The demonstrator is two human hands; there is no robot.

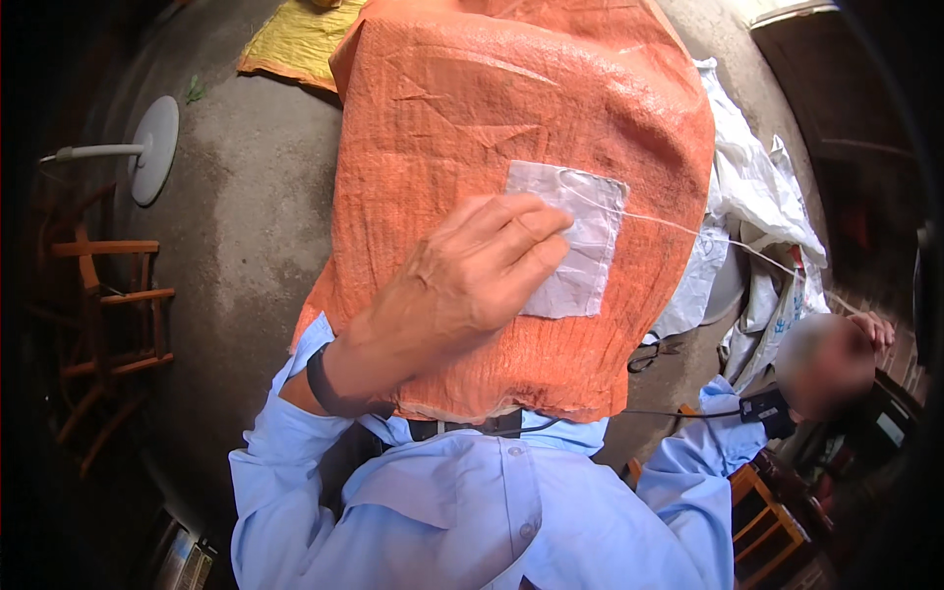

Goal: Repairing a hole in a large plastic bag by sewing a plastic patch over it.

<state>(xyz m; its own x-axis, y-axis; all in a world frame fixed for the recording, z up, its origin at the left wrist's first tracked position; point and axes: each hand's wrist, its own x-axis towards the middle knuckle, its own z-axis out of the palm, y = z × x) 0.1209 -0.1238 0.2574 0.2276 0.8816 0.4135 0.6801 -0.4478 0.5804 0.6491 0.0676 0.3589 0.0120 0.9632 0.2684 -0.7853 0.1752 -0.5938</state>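
Observation:
An orange woven sack (pixel 423 128) is spread over my lap and reaches away from me. On it lies a roughly square white cloth patch (pixel 590 258). My left hand (pixel 482 261) is closed at the patch's left side, fingers bent and pressed together on the cloth; its thumb tip is hidden. From the patch's upper part a white thread (pixel 669 224) stretches taut to the right. It runs toward my right hand (pixel 836 364), held far out to the side. That hand is partly blurred, with its fingers curled at the thread's end; a needle cannot be made out.
White plastic sacks (pixel 757 187) lie heaped right of the orange one, with black-handled scissors (pixel 651 351) nearby on the concrete floor. A yellow sack (pixel 300 44) lies at the far left. Wooden chairs (pixel 118 295) and a round white stand base (pixel 155 149) are at left.

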